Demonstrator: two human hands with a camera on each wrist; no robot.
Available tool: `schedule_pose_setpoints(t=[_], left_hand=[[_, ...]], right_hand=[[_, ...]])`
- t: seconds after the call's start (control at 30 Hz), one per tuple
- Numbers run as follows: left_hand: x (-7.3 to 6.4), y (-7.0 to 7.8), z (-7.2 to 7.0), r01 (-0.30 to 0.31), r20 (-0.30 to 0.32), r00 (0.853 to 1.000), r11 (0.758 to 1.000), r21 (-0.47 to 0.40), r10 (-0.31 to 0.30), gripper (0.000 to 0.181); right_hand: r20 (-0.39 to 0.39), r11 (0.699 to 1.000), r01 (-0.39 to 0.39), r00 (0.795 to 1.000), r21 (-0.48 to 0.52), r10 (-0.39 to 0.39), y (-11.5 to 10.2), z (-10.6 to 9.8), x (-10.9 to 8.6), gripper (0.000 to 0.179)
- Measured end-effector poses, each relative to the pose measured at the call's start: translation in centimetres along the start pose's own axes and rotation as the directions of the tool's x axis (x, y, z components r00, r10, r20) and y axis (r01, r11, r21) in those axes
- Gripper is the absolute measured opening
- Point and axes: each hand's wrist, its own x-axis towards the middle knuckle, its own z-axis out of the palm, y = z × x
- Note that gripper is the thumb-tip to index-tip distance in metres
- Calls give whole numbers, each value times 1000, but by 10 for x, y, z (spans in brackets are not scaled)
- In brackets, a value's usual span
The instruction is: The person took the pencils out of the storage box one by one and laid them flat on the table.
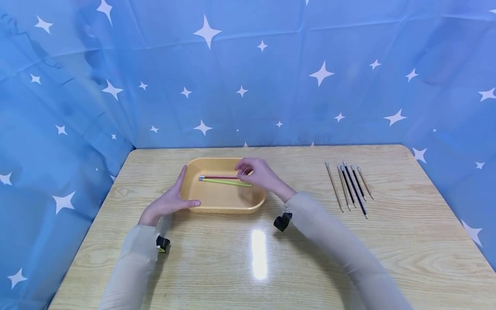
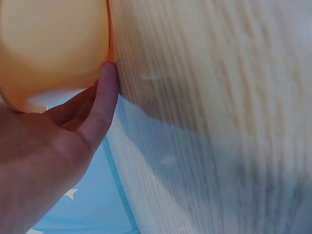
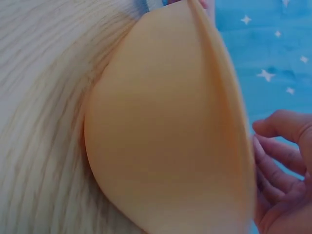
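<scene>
A shallow orange-yellow plastic tray (image 1: pixel 222 206) stands on the table. My left hand (image 1: pixel 170 202) grips its left front corner, the thumb along the front rim and the fingers at the left side. From the left wrist view, that hand (image 2: pixel 63 141) is against the tray wall (image 2: pixel 58 44). Inside the tray lie a dark red pencil (image 1: pixel 218 177) and a yellow-green pencil (image 1: pixel 224 182), side by side. Over the tray's right part hovers my right hand (image 1: pixel 259 172), its fingers loosely bent, hiding the red pencil's right end. No pencil shows between the fingers (image 3: pixel 280 129) in the right wrist view.
On the right of the wooden table (image 1: pixel 217 267) several pencils, some tan (image 1: pixel 334 187) and some dark (image 1: pixel 355 189), lie loosely fanned. A blue curtain with white stars (image 1: pixel 271 86) hangs behind the table and along its sides.
</scene>
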Motion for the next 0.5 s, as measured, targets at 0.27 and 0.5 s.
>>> schedule_pose_setpoints(t=[0.27,0.5], left_hand=[[1,0,0,2,-4,1000,1000,12,-2,122],[0,-1,1,2,-8,1000,1000,6,-1,121]], right_hand=[[81,999,-51,995,-19,52,1,19,12,23],[135,994,-77,987,-81,87,-2,37,21,22]])
